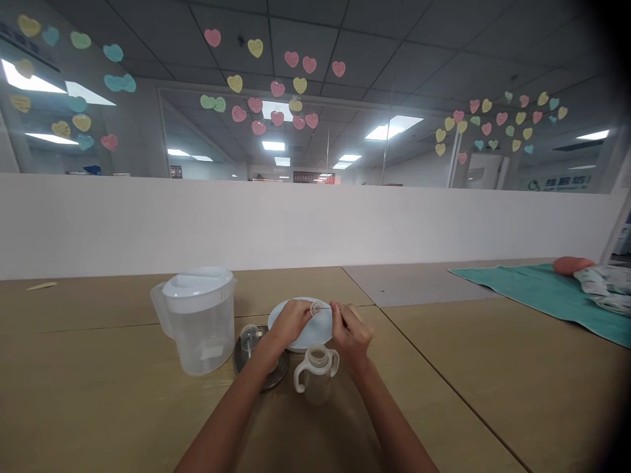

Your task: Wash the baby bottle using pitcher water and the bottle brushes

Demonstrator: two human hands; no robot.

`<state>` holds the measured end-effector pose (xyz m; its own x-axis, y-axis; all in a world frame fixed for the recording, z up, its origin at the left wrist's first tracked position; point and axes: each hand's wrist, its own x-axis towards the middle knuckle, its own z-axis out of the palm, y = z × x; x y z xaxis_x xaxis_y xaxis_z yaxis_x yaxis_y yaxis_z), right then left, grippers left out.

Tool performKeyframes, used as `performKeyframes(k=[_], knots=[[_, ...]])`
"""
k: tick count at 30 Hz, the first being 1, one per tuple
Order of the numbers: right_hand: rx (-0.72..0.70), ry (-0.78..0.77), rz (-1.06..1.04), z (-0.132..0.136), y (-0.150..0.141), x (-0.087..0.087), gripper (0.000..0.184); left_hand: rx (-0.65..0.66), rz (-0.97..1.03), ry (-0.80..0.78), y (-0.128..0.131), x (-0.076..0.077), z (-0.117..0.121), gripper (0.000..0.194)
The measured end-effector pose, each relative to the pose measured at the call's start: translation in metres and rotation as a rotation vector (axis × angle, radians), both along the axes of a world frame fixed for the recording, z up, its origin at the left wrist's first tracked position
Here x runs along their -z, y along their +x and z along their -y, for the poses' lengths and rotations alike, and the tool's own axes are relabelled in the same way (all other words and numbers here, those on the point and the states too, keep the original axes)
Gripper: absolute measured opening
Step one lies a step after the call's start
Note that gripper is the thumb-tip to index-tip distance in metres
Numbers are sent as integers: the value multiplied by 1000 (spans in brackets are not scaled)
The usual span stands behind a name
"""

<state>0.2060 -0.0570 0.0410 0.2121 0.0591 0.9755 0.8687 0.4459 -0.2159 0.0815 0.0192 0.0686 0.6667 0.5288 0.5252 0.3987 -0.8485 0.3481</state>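
Observation:
Both my hands are raised over a pale blue plate (315, 335) on the wooden table. My left hand (290, 322) pinches a small clear ring-shaped part (314, 308), perhaps a bottle nipple. My right hand (351, 332) is closed in a pinch on a thin straw-like piece (325, 306) that meets that part. Just below my hands stands an open baby bottle with two white handles (316, 376). A small clear cup (249, 339) sits on a round metal tray (246, 368) partly hidden by my left forearm.
A clear plastic pitcher with a white lid (200, 318) stands left of the tray. A teal towel (547, 295) with an orange thing and crumpled cloth lies at the far right. A white partition (315, 223) runs along the table's far edge.

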Motion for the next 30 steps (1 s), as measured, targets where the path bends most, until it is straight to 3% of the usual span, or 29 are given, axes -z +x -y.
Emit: performKeyframes(k=[5,10,17,19,23,26,30], knots=[[53,122,-78,13,-3,-8,19,-24,-46,44,-4,2,-7,31],[53,172,-304,22,-4,-15,22,-55,-82,46,-5,0,-7,29],[-208,288,-828,20,8,-30,31,-161,-110,50,-20,8,-20,31],[-272,209,-886,9,12,-23,34,-166,-113,56,-22,14,-23,29],[-293,-87,-845,-21,16,6,44,-183,-117,37,-20,27,-27,28],[-219,-277,-706,-35,18,26,48,-194,-124,2,-18,38,-31,30],[-130,-363,-580,-41,21,38,49,-174,-130,-45,-19,48,-38,27]])
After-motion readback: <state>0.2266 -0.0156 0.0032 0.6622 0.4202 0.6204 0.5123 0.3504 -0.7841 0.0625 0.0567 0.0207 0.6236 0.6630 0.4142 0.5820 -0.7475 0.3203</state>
